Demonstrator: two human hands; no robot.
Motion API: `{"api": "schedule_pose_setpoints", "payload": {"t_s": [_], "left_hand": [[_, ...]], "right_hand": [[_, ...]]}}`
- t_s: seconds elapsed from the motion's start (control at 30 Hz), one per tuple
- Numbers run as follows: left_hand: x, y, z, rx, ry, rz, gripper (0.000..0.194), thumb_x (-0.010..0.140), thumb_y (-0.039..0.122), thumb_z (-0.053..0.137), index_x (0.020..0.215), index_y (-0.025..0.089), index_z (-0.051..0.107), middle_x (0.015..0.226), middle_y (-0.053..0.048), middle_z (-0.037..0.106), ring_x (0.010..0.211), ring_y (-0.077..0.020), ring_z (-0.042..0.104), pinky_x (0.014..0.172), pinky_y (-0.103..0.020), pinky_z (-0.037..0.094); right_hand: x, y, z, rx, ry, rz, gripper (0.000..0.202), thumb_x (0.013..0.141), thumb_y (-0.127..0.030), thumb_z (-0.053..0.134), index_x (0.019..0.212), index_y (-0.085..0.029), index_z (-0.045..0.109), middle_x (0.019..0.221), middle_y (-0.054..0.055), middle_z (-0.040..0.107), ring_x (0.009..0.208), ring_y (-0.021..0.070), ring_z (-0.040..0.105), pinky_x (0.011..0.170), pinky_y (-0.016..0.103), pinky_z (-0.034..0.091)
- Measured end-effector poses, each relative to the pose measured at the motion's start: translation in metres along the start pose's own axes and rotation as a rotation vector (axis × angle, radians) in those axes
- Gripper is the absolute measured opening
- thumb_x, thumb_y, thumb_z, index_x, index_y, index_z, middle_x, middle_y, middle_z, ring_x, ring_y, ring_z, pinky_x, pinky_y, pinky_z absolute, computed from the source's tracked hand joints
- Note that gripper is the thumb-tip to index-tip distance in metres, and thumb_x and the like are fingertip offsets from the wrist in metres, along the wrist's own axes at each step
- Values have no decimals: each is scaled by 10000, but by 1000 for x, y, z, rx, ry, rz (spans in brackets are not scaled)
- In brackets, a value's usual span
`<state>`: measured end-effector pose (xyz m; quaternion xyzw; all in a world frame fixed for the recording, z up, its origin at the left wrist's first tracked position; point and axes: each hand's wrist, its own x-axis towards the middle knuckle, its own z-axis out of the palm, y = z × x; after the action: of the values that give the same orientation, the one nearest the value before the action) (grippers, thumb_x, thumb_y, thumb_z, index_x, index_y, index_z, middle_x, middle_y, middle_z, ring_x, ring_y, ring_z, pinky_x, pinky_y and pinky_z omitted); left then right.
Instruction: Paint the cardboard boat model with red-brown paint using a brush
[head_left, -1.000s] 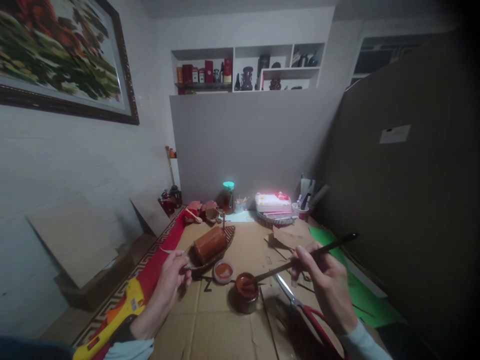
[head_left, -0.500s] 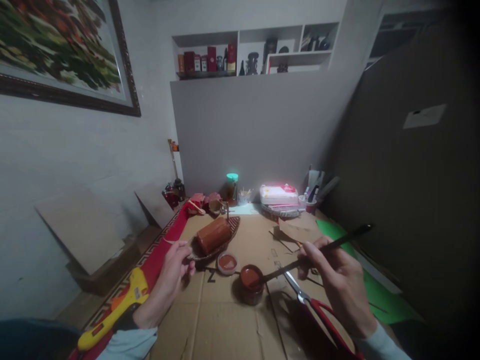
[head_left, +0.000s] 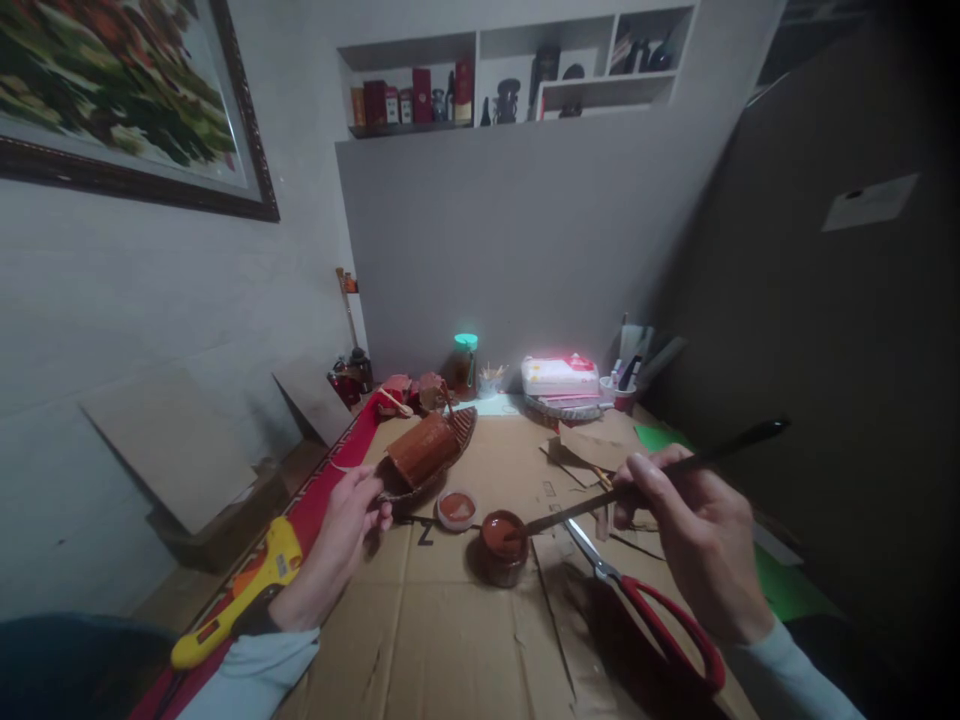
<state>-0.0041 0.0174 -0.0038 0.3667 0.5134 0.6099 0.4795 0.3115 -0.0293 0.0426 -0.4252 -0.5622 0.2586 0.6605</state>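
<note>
My left hand (head_left: pixel 346 535) grips the near end of a model boat (head_left: pixel 426 450), which has a rounded reddish-brown canopy and a slatted far end. The boat is tilted, its far end pointing up and to the right. In my right hand (head_left: pixel 697 535) is a long dark paintbrush (head_left: pixel 592 506), pinched between thumb and fingers. The brush's tip dips into a small jar (head_left: pixel 504 562) of reddish-brown paint, so its bristles are partly hidden. Beside the jar lies its lid (head_left: pixel 457 509), paint-smeared on the inside.
Red-handled scissors (head_left: pixel 637 590) lie beneath my right hand. A yellow glue gun (head_left: pixel 240 600) rests by my left forearm. Cardboard (head_left: pixel 442 640) covers the table. Toward the back stand a green-lidded bottle (head_left: pixel 465 368), a toothpick cup (head_left: pixel 491 380) and a tissue pack (head_left: pixel 560 376).
My right hand has moved slightly right with the paintbrush, whose tip stays in the jar. The view has shifted a little; my left hand still holds the boat.
</note>
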Motion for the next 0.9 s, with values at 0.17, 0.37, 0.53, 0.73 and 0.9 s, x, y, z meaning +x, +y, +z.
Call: {"api": "schedule_pose_setpoints", "payload": {"t_s": [0.17,0.37,0.53,0.73,0.9], "left_hand": [[4,-6,-1,83,20,89,460,621,425,709,903,244,395,578,108,539,419,-110,529,369,-210,422],[6,-14,-4,236,45,221,371,715,367,641,901,277,333,549,127,540,403,-141,554,375,-236,454],[-1,-13,-3,353,79,293,288,761,299,583,906,275,335,520,105,570,395,-148,572,422,-226,444],[-9,-10,-1,414,111,324,266,770,287,571,910,276,346,536,82,596,416,-176,607,450,-249,459],[-14,-7,0,425,107,329,279,769,324,601,887,278,352,555,75,600,428,-177,603,445,-258,453]], "right_hand": [[-3,-4,0,-53,6,-42,299,941,-438,692,765,-198,654,642,-17,629,513,132,605,566,266,505],[-7,-9,-1,-89,32,-116,264,940,-412,692,769,-214,660,707,-9,648,542,131,623,583,255,511],[-12,-18,6,-87,14,-180,240,944,-369,681,762,-218,640,746,3,633,546,133,620,532,238,523],[-17,-20,7,-88,-19,-249,178,971,-298,643,806,-229,637,812,20,622,599,146,621,543,252,534],[-17,-16,2,-80,-60,-288,137,991,-259,611,862,-232,651,844,33,623,649,163,648,568,259,554]]}}
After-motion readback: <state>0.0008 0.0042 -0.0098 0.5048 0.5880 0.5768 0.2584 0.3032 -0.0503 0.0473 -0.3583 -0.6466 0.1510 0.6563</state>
